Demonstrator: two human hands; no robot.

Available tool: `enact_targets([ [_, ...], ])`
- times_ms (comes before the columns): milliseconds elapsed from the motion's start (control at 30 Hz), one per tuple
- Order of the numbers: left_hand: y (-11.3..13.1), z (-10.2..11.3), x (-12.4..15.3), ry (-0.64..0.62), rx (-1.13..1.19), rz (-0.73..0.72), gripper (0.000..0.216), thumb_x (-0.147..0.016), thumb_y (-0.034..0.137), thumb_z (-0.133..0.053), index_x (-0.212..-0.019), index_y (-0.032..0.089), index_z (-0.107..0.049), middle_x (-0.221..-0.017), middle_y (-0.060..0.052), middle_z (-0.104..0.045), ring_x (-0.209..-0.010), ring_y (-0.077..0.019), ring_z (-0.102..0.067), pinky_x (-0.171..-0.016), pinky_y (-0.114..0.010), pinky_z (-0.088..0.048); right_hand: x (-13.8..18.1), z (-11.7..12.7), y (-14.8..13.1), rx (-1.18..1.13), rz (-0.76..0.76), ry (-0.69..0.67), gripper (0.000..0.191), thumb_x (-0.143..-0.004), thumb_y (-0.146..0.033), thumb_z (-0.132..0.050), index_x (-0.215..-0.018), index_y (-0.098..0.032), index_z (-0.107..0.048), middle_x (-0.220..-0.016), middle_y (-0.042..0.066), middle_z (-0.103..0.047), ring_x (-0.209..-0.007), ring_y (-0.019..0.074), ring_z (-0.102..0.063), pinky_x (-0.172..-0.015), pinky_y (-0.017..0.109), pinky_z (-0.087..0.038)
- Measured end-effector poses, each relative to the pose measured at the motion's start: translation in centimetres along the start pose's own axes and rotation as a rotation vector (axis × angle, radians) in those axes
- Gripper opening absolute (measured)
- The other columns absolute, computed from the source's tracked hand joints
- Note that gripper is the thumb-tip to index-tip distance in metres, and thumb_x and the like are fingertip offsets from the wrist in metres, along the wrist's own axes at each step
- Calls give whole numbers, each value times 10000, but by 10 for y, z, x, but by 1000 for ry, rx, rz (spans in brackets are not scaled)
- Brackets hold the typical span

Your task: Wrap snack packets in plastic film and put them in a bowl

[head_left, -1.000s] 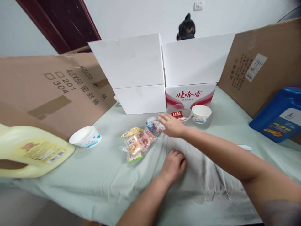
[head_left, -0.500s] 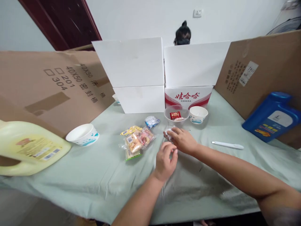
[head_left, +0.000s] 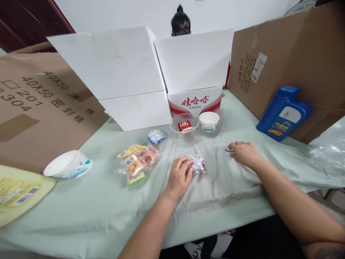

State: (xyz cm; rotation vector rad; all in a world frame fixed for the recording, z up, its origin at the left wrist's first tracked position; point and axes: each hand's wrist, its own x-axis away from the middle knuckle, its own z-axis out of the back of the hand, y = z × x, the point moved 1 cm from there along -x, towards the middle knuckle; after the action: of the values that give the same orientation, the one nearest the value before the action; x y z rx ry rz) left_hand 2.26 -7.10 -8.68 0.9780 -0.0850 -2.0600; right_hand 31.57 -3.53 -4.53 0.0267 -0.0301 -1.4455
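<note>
My left hand (head_left: 179, 176) is closed on a small clear-wrapped snack packet (head_left: 198, 163) that lies on the pale green cloth (head_left: 107, 208). My right hand (head_left: 244, 153) rests to the right with its fingers curled over a white pen-like tool (head_left: 228, 150), of which only the tip shows. A pile of snack packets (head_left: 138, 161) lies just left of my left hand, and a blue-white wrapped packet (head_left: 156, 136) lies behind it. A clear bowl (head_left: 175, 124) holding a red packet (head_left: 184, 126) stands beside a white paper bowl (head_left: 209, 121).
White boxes (head_left: 118, 77) and a red-and-white carton (head_left: 195, 102) stand at the back, with a person's head showing behind them. Brown cardboard (head_left: 283, 50) walls the sides. A blue jug (head_left: 284, 113) leans at right, a yellow jug (head_left: 16, 192) and a white bowl (head_left: 67, 164) lie left.
My right hand took a packet from the far pile, brought it near, then moved right onto the pen-like tool. My left hand closed on the packet. The view shifted right.
</note>
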Motion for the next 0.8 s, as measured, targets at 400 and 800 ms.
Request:
enact_targets([
  [400, -2, -3, 1, 18, 92, -17, 202, -865, 205, -608, -1063, 208, -569, -1030, -67, -611, -987, -208, -571, -866, -373, -510, 30, 5, -86, -166, 488, 135, 263, -921, -125, -442, -1098, -169, -632, -940, 94, -612, -815, 194, -590, -690, 293, -428],
  [800, -2, -3, 0, -39, 318, 144, 123, -897, 257, -542, -926, 195, -644, -872, -48, -617, -862, -186, -570, -792, -320, -465, 17, -14, -69, -461, 521, 304, 486, -876, -397, -600, -1302, -174, -527, -1282, 168, -548, -1172, 285, -516, -950, 448, -463],
])
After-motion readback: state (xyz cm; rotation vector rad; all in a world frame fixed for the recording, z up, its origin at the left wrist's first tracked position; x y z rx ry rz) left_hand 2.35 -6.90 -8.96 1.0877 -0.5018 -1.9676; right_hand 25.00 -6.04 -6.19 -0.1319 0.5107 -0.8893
